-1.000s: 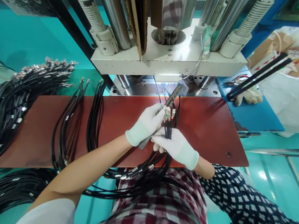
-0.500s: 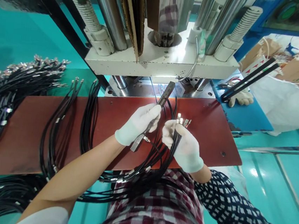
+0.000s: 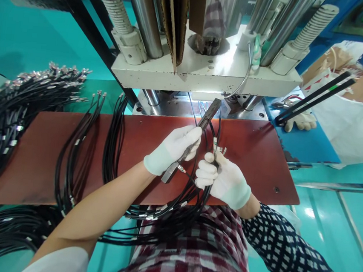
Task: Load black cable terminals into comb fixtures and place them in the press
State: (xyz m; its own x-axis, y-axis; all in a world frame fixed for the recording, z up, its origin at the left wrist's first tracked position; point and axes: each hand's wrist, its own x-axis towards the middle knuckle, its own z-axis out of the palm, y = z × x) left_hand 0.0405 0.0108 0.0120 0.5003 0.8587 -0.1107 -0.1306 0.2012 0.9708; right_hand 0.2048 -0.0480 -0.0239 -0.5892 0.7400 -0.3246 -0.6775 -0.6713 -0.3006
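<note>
White knit gloves on left hand [image 3: 173, 150], right hand [image 3: 225, 178]; white short sleeve, dotted navy sleeve, apparently plaid apron.

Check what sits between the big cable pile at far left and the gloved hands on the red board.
In the head view, two smaller black cable bundles lie across the red board between the pile and the left hand.

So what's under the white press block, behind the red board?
Under the press block show a lit gap, two steel columns, a grey base plate and cables running in. The block covers whatever lies deeper; the red board hides the front.
</note>
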